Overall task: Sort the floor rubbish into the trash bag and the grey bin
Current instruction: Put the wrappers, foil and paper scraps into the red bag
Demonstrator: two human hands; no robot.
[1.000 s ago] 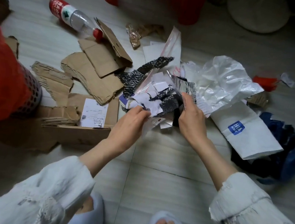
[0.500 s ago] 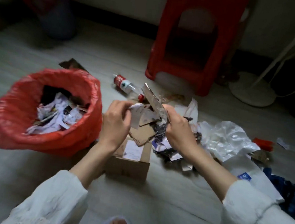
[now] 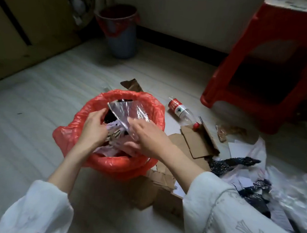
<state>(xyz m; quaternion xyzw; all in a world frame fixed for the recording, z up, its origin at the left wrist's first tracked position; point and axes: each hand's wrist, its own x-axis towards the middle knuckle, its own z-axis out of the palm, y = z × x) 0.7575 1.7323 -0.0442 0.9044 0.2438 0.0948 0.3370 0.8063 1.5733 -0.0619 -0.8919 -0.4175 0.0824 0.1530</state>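
A red trash bag [image 3: 142, 168] stands open on the floor in front of me, partly full of paper scraps. Both my hands are over its mouth. My left hand [image 3: 93, 129] and my right hand [image 3: 148, 139] hold a bundle of silver foil wrappers and paper scraps [image 3: 129, 112] between them, inside the bag's rim. The grey bin [image 3: 122, 31], lined with a red bag, stands far back by the wall. More rubbish lies to my right: torn cardboard [image 3: 198, 144], a plastic bottle [image 3: 181, 112], dark foil strips [image 3: 234, 162] and clear plastic [image 3: 294, 195].
A red plastic stool [image 3: 272, 67] stands at the back right. A brown cabinet [image 3: 21, 26] fills the back left. A cardboard box [image 3: 159, 193] sits beside the bag, under my right forearm. Bare floor stretches to the left of the bag.
Both hands lifted the bundle of wrappers from the floor pile and carried it left, over the red trash bag. My view swung left and up with them.
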